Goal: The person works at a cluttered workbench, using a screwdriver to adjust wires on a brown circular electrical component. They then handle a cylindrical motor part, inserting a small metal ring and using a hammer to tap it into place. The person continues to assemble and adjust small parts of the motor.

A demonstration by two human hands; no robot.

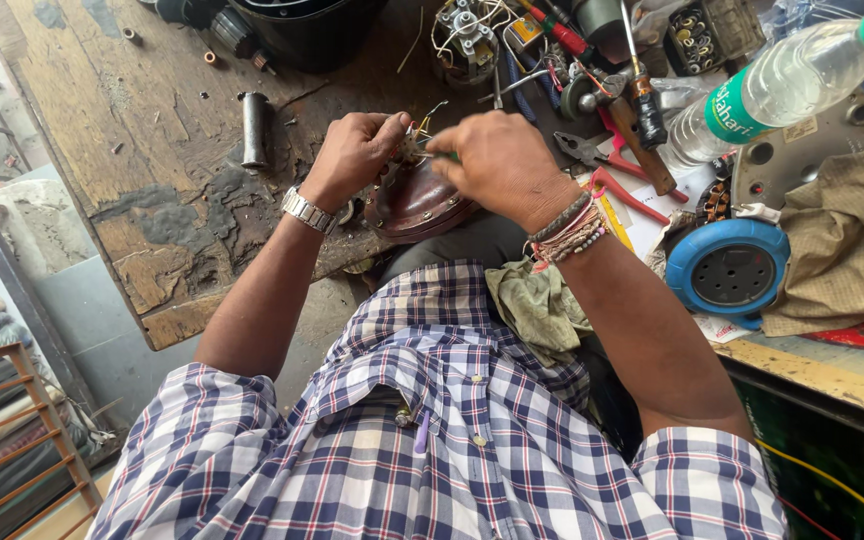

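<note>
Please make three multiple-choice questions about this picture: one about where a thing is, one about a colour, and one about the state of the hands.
1. Where does the plastic water bottle lie?
A. among the tools at the upper right of the bench
B. on the person's lap
C. on the floor at the left

2. What colour is the round perforated disc at the right?
A. yellow
B. blue
C. white

3. What are the two hands doing?
A. resting flat, apart, on the bench
B. both lifting the bottle
C. meeting at small wires above the brown rounded part

Answers:
1 A, the bottle lies beside the red-handled pliers.
2 B, its rim is clearly blue.
3 C, the left hand and the right hand pinch close together there.
</note>
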